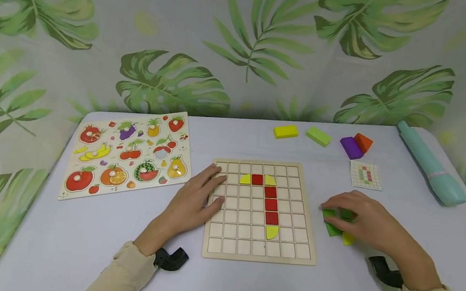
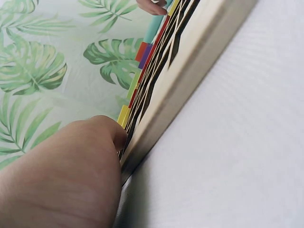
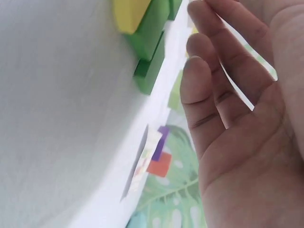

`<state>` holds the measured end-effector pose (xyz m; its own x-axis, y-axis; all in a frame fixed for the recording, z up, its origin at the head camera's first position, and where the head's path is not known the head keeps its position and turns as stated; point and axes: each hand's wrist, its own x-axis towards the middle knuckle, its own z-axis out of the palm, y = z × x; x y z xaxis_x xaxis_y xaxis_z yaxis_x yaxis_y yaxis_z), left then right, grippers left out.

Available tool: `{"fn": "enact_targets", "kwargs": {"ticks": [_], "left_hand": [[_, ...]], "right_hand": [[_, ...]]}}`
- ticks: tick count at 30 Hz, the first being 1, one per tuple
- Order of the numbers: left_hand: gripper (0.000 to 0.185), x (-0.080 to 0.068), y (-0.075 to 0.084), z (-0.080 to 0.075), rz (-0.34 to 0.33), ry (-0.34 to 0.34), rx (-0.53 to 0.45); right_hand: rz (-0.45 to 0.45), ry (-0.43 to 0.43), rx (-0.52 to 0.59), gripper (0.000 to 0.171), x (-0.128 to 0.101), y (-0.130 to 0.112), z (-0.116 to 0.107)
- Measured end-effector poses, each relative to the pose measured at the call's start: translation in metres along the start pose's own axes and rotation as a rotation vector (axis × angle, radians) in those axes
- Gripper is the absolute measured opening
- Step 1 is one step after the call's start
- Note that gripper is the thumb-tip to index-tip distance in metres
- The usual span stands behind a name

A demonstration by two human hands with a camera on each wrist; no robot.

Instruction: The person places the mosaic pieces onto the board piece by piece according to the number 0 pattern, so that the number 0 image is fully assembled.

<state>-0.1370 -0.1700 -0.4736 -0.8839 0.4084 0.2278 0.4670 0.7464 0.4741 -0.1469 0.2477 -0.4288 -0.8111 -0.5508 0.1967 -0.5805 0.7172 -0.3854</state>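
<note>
You are partway through laying a coloured pattern into the wooden grid board, and the step in hand looks like fetching the next piece. Your left hand rests flat on the board's 9 o'clock edge, fingers straight and slightly spread over the outer cells, steadying it. Your right hand hovers over a small heap of green pieces with a yellow piece at the board's 3 o'clock; the right wrist view shows its fingers straight and close together, apart from the pieces, gripping nothing. I judge the next move calls for pinching one piece out of that heap without scattering the rest, then checking it against the pattern card at 1 o'clock before seating it in an open cell. In the board so far: a red square in the second row flanked by two yellow quarter-rounds, three more red squares running down toward 6 o'clock, and a yellow quarter-round at the foot; every other cell is bare. Spare blocks lie along the table's far side at 12 to 1 o'clock: a yellow block, a green block, a purple block touching an orange block. A fruit puzzle lies at 10 o'clock, a teal case at 2 o'clock.
</note>
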Motion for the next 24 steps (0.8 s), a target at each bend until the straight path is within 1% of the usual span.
{"fn": "enact_targets", "kwargs": {"ticks": [5,8,15,18,24], "left_hand": [[0.051,0.0000,-0.0004,0.0001,0.001,0.003,0.001],[0.051,0.0000,-0.0006,-0.0001,0.004,0.005,0.000],[0.051,0.0004,0.0011,-0.0011,0.000,0.006,-0.006],[0.051,0.0005,0.0015,-0.0010,-0.001,0.005,-0.007],[0.051,0.0002,0.0013,-0.0016,-0.012,-0.003,-0.002]], "right_hand": [[0.007,-0.020,-0.031,0.030,-0.0002,0.0023,-0.0004],[0.006,-0.031,-0.031,0.028,-0.0001,0.0041,-0.0001],[-0.014,-0.041,-0.054,0.028,-0.0012,0.0073,0.0003],[-0.016,-0.034,-0.062,0.029,-0.0018,0.0056,0.0001],[0.012,-0.032,-0.043,0.028,0.0017,-0.0025,0.0014]]}}
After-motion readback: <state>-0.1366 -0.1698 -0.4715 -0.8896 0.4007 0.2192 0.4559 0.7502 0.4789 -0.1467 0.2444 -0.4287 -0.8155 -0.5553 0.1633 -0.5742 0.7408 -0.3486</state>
